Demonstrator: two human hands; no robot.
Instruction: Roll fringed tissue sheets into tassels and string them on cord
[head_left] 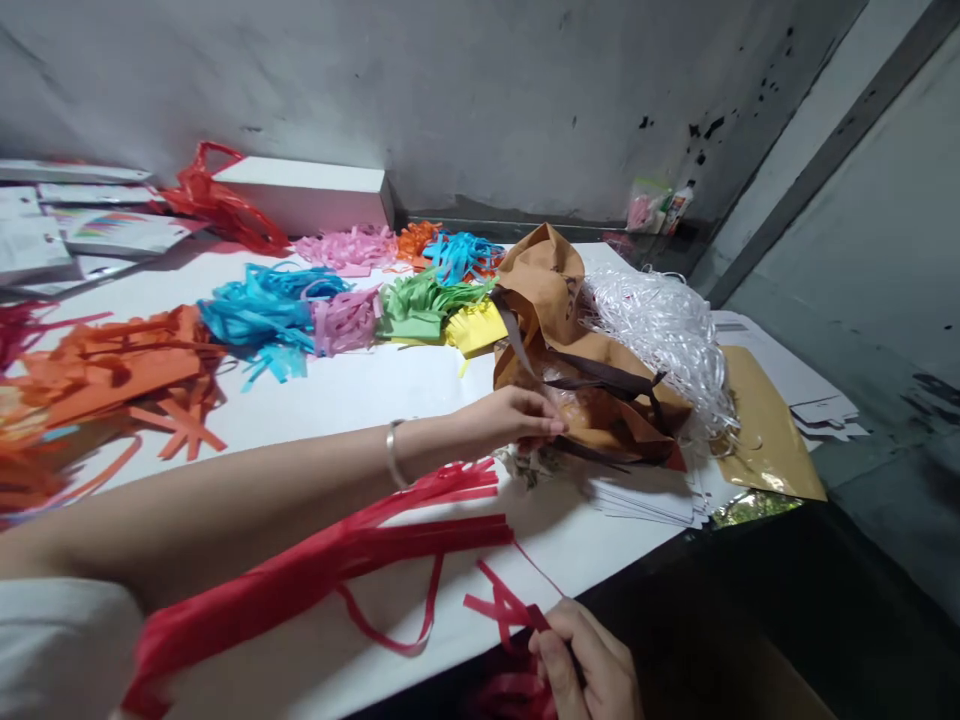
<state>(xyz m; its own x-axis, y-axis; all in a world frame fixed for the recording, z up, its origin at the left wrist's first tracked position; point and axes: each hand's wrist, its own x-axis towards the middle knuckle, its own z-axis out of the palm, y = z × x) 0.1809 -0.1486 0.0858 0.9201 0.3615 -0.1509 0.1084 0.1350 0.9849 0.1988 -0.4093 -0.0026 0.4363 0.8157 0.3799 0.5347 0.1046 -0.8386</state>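
Note:
My left hand point(521, 415) reaches across to the mouth of a brown cloth bag point(544, 260) with dark handles, its curled fingers closed at the bag's near edge. Some clear plastic shows inside the bag. Near the table's front edge my right hand point(589, 665) pinches a small bunch of red fringed paper point(510, 605) between thumb and fingers. A long bundle of red paper strips point(322, 570) lies on the table under my left forearm, with one loose strip curling out.
Fringed paper bunches in orange point(112, 370), blue point(259, 310), pink point(349, 320), green point(416, 305) and yellow point(472, 328) line the white table. White shredded strands point(660, 330) and a tan envelope point(765, 420) lie right. A white box point(307, 195) and red plastic bag point(217, 200) stand behind.

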